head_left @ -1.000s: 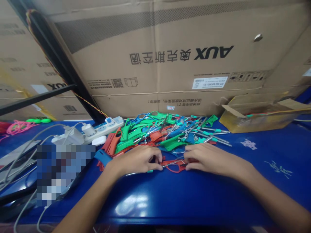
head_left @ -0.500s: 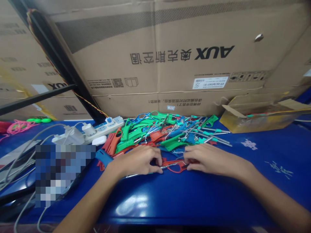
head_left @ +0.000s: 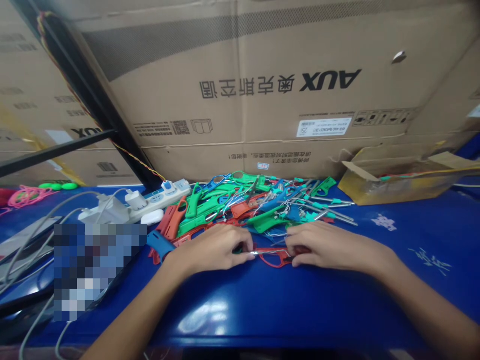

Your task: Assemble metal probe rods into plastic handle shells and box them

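A red lighter casing (head_left: 275, 259), with a trigger-like loop, lies near the middle of the blue table in front of the pile. My left hand (head_left: 221, 247) pinches a shiny metal tube (head_left: 255, 253) at the casing's left end. Most of that tube is hidden by the fingers. My right hand (head_left: 322, 247) is closed on the casing's right end, with thumb and fingers bent round it. A thin pale wire or rod runs along the casing between both hands. Just behind them lies a heap of green (head_left: 268, 221), red and blue lighter casings with metal tubes and white wires.
Behind the heap stands a large cardboard sheet (head_left: 262, 45). An open small carton (head_left: 397, 187) sits at the right back. On the left are a white power strip (head_left: 161, 197) with plugs, cables and a blurred-out flat object (head_left: 99, 270). A black metal frame (head_left: 93, 100) rises there.
My left hand has moved slightly right and up with the metal tube, which no longer sticks out to its left. The tube now lines up with the red casing. My right hand has barely moved.
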Motion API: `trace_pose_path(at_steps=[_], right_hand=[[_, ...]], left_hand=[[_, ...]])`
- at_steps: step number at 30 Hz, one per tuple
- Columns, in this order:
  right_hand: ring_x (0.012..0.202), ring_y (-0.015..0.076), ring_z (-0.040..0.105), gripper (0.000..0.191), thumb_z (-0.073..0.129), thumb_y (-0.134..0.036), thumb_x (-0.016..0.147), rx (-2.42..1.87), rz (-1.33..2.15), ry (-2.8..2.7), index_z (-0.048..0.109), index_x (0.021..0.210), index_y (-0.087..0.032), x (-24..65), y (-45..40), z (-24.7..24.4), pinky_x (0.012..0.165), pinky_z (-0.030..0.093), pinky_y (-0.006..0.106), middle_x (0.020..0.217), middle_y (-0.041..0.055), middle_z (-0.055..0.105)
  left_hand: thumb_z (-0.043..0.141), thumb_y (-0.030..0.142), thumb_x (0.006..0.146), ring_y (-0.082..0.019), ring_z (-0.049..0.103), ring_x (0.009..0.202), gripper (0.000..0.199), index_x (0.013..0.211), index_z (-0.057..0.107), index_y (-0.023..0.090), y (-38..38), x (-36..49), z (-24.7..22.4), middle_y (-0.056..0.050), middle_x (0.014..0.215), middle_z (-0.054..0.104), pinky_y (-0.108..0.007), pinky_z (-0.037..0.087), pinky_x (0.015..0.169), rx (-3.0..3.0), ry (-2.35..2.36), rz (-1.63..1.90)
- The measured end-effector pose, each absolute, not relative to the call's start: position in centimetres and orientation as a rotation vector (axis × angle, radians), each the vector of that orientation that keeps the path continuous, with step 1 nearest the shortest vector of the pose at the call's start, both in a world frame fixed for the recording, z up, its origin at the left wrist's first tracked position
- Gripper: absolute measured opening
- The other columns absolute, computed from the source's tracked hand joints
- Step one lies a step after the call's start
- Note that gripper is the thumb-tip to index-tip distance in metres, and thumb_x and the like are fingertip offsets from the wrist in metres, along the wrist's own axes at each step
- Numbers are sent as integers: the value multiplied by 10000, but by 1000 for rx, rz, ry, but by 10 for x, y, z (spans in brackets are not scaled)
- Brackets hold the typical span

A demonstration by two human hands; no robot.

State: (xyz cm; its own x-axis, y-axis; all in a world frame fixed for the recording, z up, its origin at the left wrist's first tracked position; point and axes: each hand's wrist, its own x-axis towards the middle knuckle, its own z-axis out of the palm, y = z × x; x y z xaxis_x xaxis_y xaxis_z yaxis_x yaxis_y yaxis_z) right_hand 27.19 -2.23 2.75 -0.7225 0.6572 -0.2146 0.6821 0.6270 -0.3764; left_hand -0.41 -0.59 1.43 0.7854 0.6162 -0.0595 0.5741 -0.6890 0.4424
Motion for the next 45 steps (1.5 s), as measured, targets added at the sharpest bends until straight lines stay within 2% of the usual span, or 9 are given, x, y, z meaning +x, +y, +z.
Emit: trace_pose_path(at_steps=[10, 21, 31, 36, 40, 45], right_hand=[[793, 151, 560, 146, 630, -327, 911, 1164, -641, 2824, 627, 824, -211, 275, -24, 35, 668, 340, 279, 874, -10, 630], [771, 148, 543, 185, 585, -361, 940, 1165, -612, 2872, 633, 841, -212, 277, -25, 38, 655, 339, 280, 867, -2, 615], [771, 152, 542, 171, 603, -329, 923, 1083, -701, 2883, 611, 818, -195, 272, -26, 32, 645, 320, 273, 827, 5, 598], [772, 152, 540, 170, 624, -342, 913, 1092, -709, 2857, 611, 817, -202, 271, -25, 30, 646, 322, 273, 811, -5, 606], [783, 152, 546, 151, 627, -320, 915, 1106, -767, 2839, 626, 831, -194, 270, -23, 27, 658, 343, 273, 828, 3, 616], [797, 161, 551, 136, 655, -308, 900, 1135, -843, 2785, 631, 849, -184, 270, -20, 24, 671, 365, 273, 837, 15, 631]], left_hand=[[575, 352, 918, -108, 554, 664, 173, 975, 654, 210, -8, -4, 25, 3, 894, 685, -260, 368, 624, 2496, 881, 142], [542, 318, 921, -121, 567, 661, 265, 1161, 626, 242, -9, -2, 23, 11, 866, 683, -257, 360, 610, 2485, 864, 145], [521, 275, 886, -120, 530, 639, 282, 1147, 619, 238, -9, -1, 18, 15, 795, 633, -262, 335, 588, 2513, 873, 105], [502, 282, 898, -129, 540, 666, 336, 1227, 553, 232, -11, -1, 21, 7, 842, 630, -252, 350, 590, 2513, 858, 148], [481, 263, 920, -138, 573, 713, 281, 1169, 609, 243, -11, -1, 19, -2, 887, 660, -255, 382, 637, 2526, 805, 161], [488, 236, 914, -168, 629, 820, 342, 1223, 633, 251, -8, -1, 12, -36, 1045, 701, -287, 419, 717, 2536, 742, 177]])
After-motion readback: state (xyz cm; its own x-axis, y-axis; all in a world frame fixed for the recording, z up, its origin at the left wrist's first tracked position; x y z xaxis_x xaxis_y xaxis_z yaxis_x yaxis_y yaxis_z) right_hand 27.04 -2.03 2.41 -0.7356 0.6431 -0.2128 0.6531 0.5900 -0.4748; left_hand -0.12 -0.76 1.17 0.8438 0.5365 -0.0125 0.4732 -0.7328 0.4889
